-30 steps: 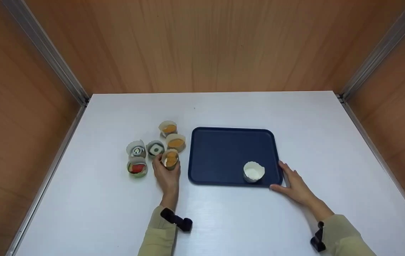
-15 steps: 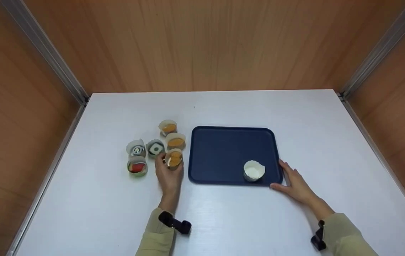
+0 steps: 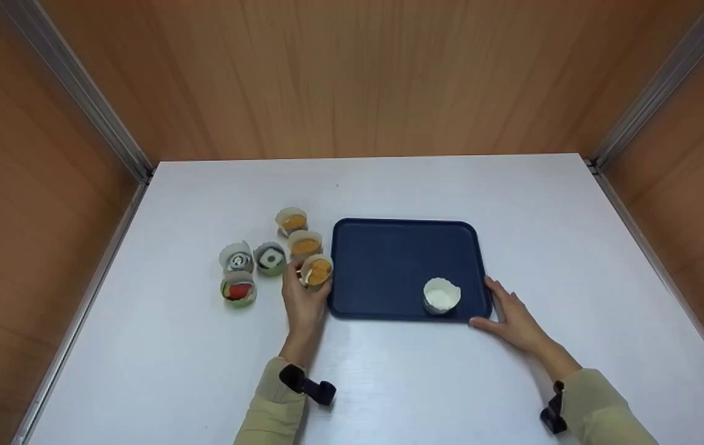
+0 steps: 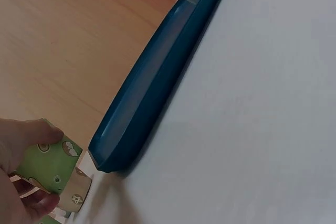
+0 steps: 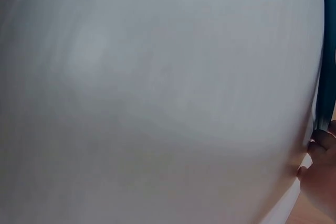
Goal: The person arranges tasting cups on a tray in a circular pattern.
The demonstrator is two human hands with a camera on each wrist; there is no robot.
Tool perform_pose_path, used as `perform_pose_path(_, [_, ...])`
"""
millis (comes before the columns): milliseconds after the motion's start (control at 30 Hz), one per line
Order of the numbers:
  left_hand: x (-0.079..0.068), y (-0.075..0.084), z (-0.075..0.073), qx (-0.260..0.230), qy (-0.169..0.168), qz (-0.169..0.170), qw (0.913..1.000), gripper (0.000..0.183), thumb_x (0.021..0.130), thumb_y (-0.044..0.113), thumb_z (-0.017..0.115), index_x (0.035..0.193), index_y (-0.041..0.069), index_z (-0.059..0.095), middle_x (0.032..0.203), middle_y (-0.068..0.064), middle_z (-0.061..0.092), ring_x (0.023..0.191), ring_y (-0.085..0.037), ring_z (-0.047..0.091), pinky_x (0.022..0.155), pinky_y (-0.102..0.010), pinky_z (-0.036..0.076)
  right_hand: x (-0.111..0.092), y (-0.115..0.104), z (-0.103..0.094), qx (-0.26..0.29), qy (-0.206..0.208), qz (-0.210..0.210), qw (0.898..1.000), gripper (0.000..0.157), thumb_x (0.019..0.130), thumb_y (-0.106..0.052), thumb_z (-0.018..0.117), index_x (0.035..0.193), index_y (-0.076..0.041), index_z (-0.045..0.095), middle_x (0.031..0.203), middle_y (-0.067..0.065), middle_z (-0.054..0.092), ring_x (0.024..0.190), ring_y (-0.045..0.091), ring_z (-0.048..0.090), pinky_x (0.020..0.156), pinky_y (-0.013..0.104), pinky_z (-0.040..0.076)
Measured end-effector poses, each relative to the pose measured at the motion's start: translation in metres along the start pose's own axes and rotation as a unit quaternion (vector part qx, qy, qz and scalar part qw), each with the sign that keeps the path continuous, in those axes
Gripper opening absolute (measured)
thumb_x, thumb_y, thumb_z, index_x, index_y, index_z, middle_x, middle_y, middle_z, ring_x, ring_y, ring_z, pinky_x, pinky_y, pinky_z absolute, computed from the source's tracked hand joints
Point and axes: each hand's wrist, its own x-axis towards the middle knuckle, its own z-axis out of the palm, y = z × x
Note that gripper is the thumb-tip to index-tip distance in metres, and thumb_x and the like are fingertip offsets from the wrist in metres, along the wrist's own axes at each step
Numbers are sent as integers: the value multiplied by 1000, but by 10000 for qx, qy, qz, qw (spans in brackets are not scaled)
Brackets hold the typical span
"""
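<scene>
My left hand (image 3: 303, 309) grips a paper baking cup (image 3: 316, 271) with an orange piece of food inside, right at the left edge of the dark blue tray (image 3: 389, 253). Its green printed outside shows in the left wrist view, where thumb and fingers pinch the paper cup (image 4: 50, 163) close to the tray's corner. On the tray, near the front right, sits a white paper cup (image 3: 442, 296) with a pale inside. My right hand (image 3: 515, 324) rests at the tray's front right corner, thumb along the front edge and fingers against the right edge.
Two more cups with orange contents, a far one (image 3: 293, 220) and a nearer one (image 3: 305, 246), stand left of the tray. Beside them are a cup with a white square piece (image 3: 271, 258), one with a round swirled piece (image 3: 238, 259) and one with red food (image 3: 239, 290). Wooden panels enclose the white table.
My left hand has carried the orange-filled cup rightward, away from the square-piece cup and up to the tray's left edge. The right hand and the tray stay where they were.
</scene>
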Motion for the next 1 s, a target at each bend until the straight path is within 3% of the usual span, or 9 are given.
perform_pose_path(367, [0,13,14,51,-497,-46,9987,55,64,1,75,112,1,47,107,-11,49,95,-23,46,80,-36,39,-1,0,1,-20,0,12,10000,91,73,-43,68,139,-2,21,140,22,25,129,35,17,104,48,7])
perform_pose_path(1000, [-7,18,55,-168,-1035,462,9934,55,64,3,75,112,-1,47,108,-12,51,105,-23,48,92,-35,36,-1,0,4,49,74,-83,9999,91,72,-42,69,139,-1,22,139,21,27,129,34,19,104,48,8])
